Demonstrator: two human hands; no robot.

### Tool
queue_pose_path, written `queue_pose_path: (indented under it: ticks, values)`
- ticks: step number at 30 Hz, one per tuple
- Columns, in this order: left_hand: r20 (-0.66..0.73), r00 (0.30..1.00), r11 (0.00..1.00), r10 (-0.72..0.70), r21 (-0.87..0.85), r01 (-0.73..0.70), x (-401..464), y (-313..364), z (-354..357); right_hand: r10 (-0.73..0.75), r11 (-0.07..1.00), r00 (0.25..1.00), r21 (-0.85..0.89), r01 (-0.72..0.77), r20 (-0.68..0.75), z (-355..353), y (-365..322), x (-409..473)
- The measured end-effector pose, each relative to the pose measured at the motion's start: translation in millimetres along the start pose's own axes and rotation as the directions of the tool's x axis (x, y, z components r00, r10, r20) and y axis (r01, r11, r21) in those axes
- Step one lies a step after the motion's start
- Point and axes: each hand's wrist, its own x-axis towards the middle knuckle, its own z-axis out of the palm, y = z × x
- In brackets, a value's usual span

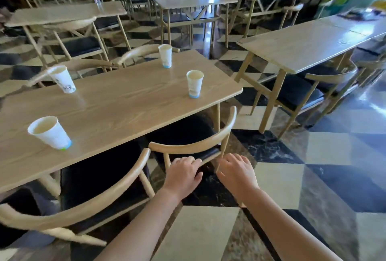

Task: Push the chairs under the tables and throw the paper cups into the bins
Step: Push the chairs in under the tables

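A person is standing at the near long edge of a light wooden worktop (129, 102) in a cafe with a black-and-cream checkered floor (313, 156), both bare arms reaching forward and down. The left hand (181, 174) is resting palm-down, fingers loosely spread, on the rear frame of a chair (194, 143) below its curved backrest; the right hand (238, 172) is hovering just beside the chair's right back post, fingers relaxed and gripping nothing. The placement suggests a push from behind, sending the seat straight in. This chair is already mostly under the worktop, its dark seat pointing away from the person and its backrest arc running along the worktop edge. A second chair (87, 204) is sitting to the left, angled and further out (probably the next to be pushed). Four paper cups are standing upright, mouths up, apart from one another: a near-left cup (51, 133), a far-left cup (62, 79), a far cup (165, 55) and a right cup (194, 83). No bin is visible.
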Motion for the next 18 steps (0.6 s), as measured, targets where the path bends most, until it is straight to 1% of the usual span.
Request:
queue_pose_path:
  ticks: [4,9,13,18]
  values:
    - [-0.047,0.999,1.000,0.012,0.000,-0.012,40.3,60.7,20.7,0.037,0.999,0.999,-0.015,-0.037,-0.018,-18.0,72.6,-10.7]
    - [-0.038,0.998,0.999,0.042,0.004,-0.042,82.3,109.7,34.5,0.047,0.999,0.999,0.016,-0.047,-0.003,-29.9,135.0,-10.0]
    - [-0.050,0.998,0.999,0.035,0.002,-0.035,129.9,123.8,46.3,0.072,0.997,0.997,0.039,-0.071,-0.029,-30.1,178.0,13.6]
    - [-0.069,0.997,0.999,0.041,0.005,-0.040,209.4,124.5,72.2,0.071,0.997,0.996,-0.006,-0.072,-0.055,-36.9,230.4,74.8]
